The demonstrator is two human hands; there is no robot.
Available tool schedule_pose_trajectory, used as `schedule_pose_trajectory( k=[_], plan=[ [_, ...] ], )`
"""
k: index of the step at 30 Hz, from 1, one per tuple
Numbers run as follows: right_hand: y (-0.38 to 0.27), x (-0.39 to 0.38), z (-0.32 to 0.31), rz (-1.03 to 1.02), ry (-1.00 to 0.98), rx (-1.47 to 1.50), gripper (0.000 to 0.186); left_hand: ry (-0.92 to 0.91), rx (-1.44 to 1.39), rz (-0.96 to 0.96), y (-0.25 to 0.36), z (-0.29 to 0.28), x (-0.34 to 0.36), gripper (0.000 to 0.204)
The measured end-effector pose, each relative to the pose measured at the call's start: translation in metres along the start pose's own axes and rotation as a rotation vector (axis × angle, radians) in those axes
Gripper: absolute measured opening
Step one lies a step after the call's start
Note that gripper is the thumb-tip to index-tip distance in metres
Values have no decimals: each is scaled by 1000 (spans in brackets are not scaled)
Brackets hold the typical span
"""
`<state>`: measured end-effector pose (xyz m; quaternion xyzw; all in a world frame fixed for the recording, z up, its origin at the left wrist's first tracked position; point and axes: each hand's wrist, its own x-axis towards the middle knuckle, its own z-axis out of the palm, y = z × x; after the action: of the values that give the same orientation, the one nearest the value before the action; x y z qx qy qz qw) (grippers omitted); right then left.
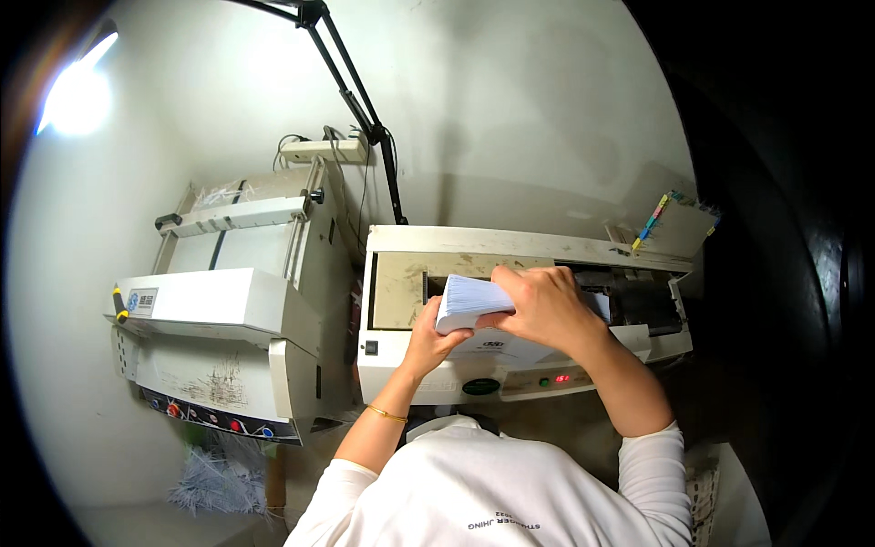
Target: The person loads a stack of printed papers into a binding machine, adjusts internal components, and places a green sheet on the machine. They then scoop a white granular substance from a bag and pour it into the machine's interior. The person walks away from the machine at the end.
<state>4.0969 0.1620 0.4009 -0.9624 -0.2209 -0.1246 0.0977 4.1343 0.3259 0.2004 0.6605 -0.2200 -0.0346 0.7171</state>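
Observation:
Between my two hands is a thick stack of white paper sheets point(472, 301), its many edges fanned slightly along the top. My left hand point(428, 339) is closed on the stack's left side, thumb toward me. From the right, my right hand point(545, 305) wraps over the stack's other end, fingers bent around it. The stack is above a cream-coloured machine point(401, 292) with a slot in its top, a dark inner section at its right and a small red display on its front. The paper and my hands hide part of the slot.
Left of it stands a paper cutter-like machine point(210, 305) with coloured buttons. Paper strips point(219, 479) are heaped below. A black lamp arm point(355, 100) rises behind, beside a power strip point(324, 150). A panel with coloured tabs point(674, 223) sticks up at the back right.

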Motion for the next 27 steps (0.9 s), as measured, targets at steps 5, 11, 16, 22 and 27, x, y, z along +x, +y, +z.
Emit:
schedule_pose_trajectory(
  k=[5,11,16,22,27],
  plan=[
    [6,-9,-13,-44,58,-38,40,321,396,51,-24,3,-28,85],
    [28,-64,-37,344,469,585,43,329,-393,-74,-17,-3,-31,92],
    [69,-137,9,492,814,758,55,82,-340,-148,56,-12,-11,57],
    [96,-167,101,569,813,886,51,-28,-187,-54,46,-25,-8,38],
    [108,-171,149,590,790,1060,47,-31,-14,-58,35,-31,-11,35]
  ],
)
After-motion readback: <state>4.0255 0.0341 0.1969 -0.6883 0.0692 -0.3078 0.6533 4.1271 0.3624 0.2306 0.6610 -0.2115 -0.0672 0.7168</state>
